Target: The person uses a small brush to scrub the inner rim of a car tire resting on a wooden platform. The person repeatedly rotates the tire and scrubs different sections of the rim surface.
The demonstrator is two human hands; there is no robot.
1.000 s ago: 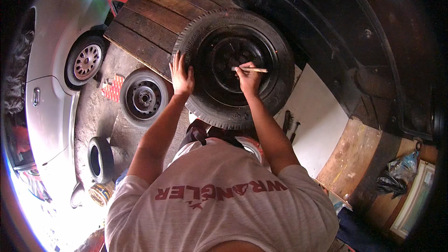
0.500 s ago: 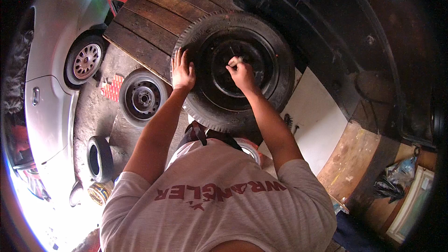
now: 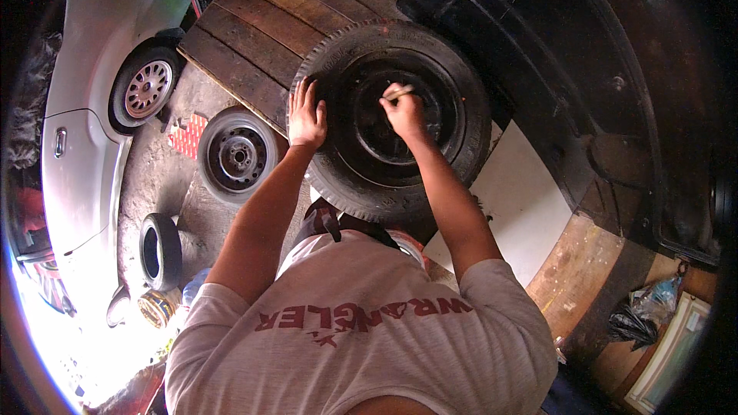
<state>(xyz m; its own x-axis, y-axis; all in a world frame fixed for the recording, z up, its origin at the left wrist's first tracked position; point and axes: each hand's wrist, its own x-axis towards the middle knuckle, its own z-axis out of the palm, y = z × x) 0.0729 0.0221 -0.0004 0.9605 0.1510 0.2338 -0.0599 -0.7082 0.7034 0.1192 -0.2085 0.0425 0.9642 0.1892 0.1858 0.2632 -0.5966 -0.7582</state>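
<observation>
A large black tire on a dark wheel rim (image 3: 369, 180) lies flat in front of me, partly over a table of wooden planks (image 3: 265, 11). My left hand (image 3: 308, 117) rests open on the tire's left sidewall, fingers stretched out and pointing away from me. Over the middle of the rim, my right hand (image 3: 405, 114) is closed around a thin, light-coloured handle (image 3: 399, 94). Whatever is at the working end of that handle is too dark and small to make out.
On the ground at the left lie another wheel (image 3: 239, 157) and a bare tire (image 3: 161, 252). A silver car (image 3: 88, 146) stands beyond them. To the right are a white panel (image 3: 523, 200), a big black car body panel (image 3: 538, 54) and a plastic bag (image 3: 653, 303).
My right hand has shifted slightly to the right over the rim, and the handle in it now lies more sideways. The left hand stays on the tire. The whole view has turned slightly.
</observation>
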